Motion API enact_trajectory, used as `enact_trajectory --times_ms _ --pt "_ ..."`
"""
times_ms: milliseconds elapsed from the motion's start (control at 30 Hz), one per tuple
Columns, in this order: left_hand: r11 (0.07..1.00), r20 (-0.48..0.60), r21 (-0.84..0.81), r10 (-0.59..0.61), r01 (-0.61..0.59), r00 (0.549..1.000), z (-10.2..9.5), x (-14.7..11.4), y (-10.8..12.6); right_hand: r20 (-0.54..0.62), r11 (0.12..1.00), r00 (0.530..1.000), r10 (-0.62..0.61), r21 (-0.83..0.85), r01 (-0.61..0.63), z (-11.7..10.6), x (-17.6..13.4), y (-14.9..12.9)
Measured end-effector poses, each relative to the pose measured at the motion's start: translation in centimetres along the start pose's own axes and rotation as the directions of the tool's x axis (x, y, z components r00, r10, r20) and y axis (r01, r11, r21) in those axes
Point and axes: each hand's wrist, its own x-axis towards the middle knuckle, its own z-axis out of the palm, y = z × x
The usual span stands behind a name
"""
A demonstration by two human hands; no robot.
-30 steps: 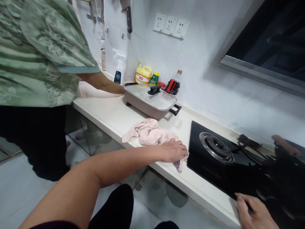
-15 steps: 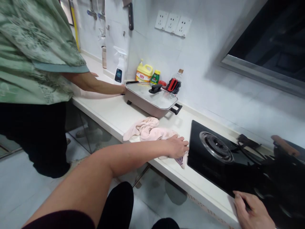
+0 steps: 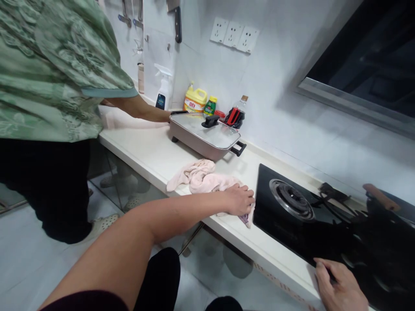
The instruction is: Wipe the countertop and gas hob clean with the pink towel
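Observation:
My left hand [image 3: 240,199] lies over the right end of a crumpled pale pink cloth [image 3: 210,181] on the white counter, its fingers bent down over the fabric. To its right is the black glass gas stove [image 3: 275,233]. At the stove's front edge, my right hand [image 3: 340,283] has thumb and forefinger closed together; what lies between them, if anything, is hidden. Behind the cloth stands a brown electric pan [image 3: 201,142] with a glass lid [image 3: 217,131]. A co-worker's arm [image 3: 142,109] reaches to the pan's far-left side.
Against the wall stand a white spray bottle [image 3: 164,88], a yellow detergent jug [image 3: 195,101], a green bottle [image 3: 210,106] and a red-and-black wrapped bottle [image 3: 236,114]. A cleaver [image 3: 177,23] hangs above. The co-worker in green [image 3: 61,77] stands left. A range hood [image 3: 363,65] overhangs the stove.
The co-worker's body and sleeve have shifted right, toward the pan. My hands, the cloth and the pan keep nearly the same places; the view moves slightly.

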Motion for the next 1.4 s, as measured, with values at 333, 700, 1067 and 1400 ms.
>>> enact_trajectory --times_ms 333,700,1067,1400 --pt "0.967 -0.025 0.102 0.239 -0.235 0.971 -1.5 0.0 -0.8 -0.007 1.0 1.0 0.012 0.014 -0.012 -0.4 0.0 -1.0" --pt "0.963 -0.007 -0.228 0.144 -0.141 0.99 -0.3 -0.6 -1.5 -0.023 0.999 0.999 -0.035 0.001 0.035 -0.1 -0.1 -0.4" --pt "0.943 0.122 -0.326 0.107 -0.062 0.987 -0.8 -0.3 -2.2 -0.003 1.0 1.0 -0.005 0.006 0.005 -0.4 -0.2 -0.8" --pt "0.911 0.077 -0.407 -0.035 0.063 0.996 -0.7 -0.2 -0.9 -0.012 0.999 0.999 -0.038 -0.01 0.038 -0.1 0.1 0.0"
